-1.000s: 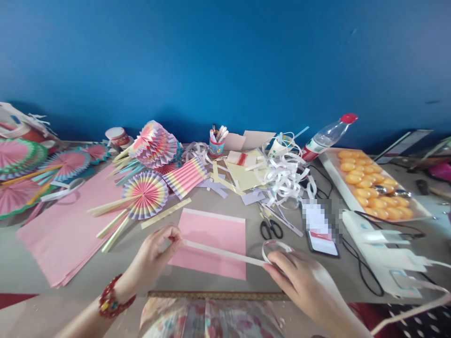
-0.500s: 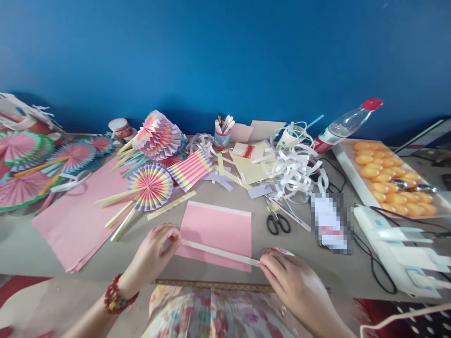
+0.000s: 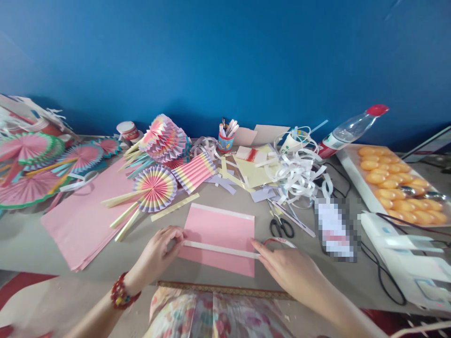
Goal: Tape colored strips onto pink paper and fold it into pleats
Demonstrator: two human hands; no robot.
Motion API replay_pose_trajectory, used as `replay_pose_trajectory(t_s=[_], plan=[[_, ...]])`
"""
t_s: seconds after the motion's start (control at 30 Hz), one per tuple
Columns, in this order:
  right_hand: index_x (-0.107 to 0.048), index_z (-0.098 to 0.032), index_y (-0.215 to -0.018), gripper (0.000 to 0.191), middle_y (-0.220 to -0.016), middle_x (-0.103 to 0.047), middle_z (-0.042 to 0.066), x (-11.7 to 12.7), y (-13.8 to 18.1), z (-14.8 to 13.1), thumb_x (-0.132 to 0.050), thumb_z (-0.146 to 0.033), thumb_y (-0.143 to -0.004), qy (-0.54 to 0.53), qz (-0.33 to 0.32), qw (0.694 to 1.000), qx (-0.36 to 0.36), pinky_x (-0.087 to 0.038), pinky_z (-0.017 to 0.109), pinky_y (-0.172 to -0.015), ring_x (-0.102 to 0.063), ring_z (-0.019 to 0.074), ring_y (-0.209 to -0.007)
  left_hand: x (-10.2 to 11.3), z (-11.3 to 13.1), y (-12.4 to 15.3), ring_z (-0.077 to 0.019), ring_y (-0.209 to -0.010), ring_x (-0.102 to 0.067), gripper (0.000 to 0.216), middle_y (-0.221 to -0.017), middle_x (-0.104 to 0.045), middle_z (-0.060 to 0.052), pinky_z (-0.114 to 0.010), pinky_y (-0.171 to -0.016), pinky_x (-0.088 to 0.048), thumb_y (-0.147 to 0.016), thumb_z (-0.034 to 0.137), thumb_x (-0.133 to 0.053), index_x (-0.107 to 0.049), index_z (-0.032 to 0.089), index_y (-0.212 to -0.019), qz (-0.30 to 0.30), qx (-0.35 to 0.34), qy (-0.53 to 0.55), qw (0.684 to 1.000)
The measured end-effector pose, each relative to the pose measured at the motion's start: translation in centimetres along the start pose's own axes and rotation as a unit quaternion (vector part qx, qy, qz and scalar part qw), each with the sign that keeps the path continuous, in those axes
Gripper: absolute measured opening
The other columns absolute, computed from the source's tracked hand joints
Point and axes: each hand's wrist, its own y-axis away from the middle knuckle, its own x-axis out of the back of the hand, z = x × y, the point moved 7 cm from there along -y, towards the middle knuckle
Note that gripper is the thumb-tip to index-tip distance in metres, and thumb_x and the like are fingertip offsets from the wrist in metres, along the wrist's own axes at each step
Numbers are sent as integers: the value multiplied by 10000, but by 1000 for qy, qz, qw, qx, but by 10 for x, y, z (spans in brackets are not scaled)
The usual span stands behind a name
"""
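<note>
A sheet of pink paper (image 3: 221, 230) lies in front of me with a white band along its far edge. Across its nearer half runs a strip of white tape (image 3: 221, 249). My left hand (image 3: 160, 253) pinches the strip's left end at the paper's left edge. At the other end, my right hand (image 3: 287, 272) has the strip between its fingers, with the index finger reaching over the paper's right edge. A tape roll (image 3: 282, 241) lies just behind my right hand, partly covered by it. Whether the strip touches the paper along its whole length, I cannot tell.
Scissors (image 3: 282, 227) lie right of the paper. Folded paper fans (image 3: 155, 188) and stacked pink sheets (image 3: 77, 225) are at left. Curled white strips (image 3: 299, 173), a bottle (image 3: 347, 131), a tray of orange pieces (image 3: 398, 180) and a power strip (image 3: 391, 253) with cables are at right.
My right hand has shifted up and left, its index finger now stretched over the paper's right edge. The strip lies more level and farther up the sheet. The camera view has shifted slightly.
</note>
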Motion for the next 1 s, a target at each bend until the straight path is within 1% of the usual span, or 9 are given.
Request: replay_pose_trajectory(t_s=[0.07,0.13,0.23,0.37,0.5,0.63,0.7,0.83,1.0], plan=[[-525,-215,-1348,426,-602,-682,4,0,-9,6,-468,-200,-926,1,-80,997,-6,-317,261,-446,-634,179,-497,-2,-5,-2,-216,-966,-600,153,-1051,-657,-61,-271,-722,-484,-937,307,-443,-517,224,-832,9,17,0,1000],[-507,-203,-1368,420,-715,-724,50,5,-20,12,-438,-232,-955,6,-118,993,-21,-378,257,-485,-683,209,-610,-4,-7,-5,-208,-933,-604,152,-1058,-664,-49,-246,-641,-463,-932,313,-455,-521,225,-828,19,27,2,999],[-499,-169,-1370,416,-803,-736,103,10,-38,21,-414,-238,-969,24,-146,988,-43,-450,274,-546,-709,251,-730,-5,-7,-15,-191,-876,-608,142,-1046,-675,-33,-233,-593,-431,-925,298,-468,-520,223,-816,37,27,2,999],[-460,-159,-1395,445,-800,-737,120,11,-55,36,-431,-212,-954,42,-161,983,-76,-478,295,-557,-714,274,-743,-5,-5,-30,-190,-852,-609,125,-1037,-678,-39,-238,-588,-420,-915,293,-483,-526,217,-825,61,21,10,998],[-454,-208,-1384,427,-825,-746,86,19,-54,47,-448,-264,-960,31,-152,983,-96,-428,267,-528,-715,257,-738,-1,-1,-38,-183,-821,-600,98,-992,-668,-43,-230,-575,-408,-900,263,-496,-540,208,-833,68,13,20,997],[-598,-236,-1055,209,-746,-720,22,27,-32,51,-437,-341,-972,-5,-85,988,-131,-331,252,-498,-691,218,-660,5,0,-34,-177,-835,-593,108,-979,-646,-44,-201,-520,-381,-900,255,-498,-540,205,-814,50,10,40,998],[-586,-243,-908,219,-669,-685,-10,25,-19,48,-423,-371,-977,-33,-49,989,-137,-290,248,-493,-663,190,-601,7,-2,-32,-181,-861,-592,111,-973,-640,-43,-208,-571,-418,-895,253,-514,-542,205,-800,41,4,37,998],[-561,-251,-857,230,-620,-647,-30,14,-6,38,-397,-352,-983,-70,-18,989,-131,-245,238,-487,-629,160,-547,8,-1,-33,-192,-912,-586,119,-937,-633,-36,-282,-801,-457,-889,227,-531,-546,202,-773,45,-32,-2,998],[-560,-259,-856,220,-623,-642,-34,8,-10,35,-395,-339,-979,-75,-20,989,-129,-242,236,-497,-635,162,-560,7,3,-37,-193,-896,-577,145,-902,-612,-35,-306,-829,-441,-894,200,-519,-528,200,-749,46,-47,-28,997]])
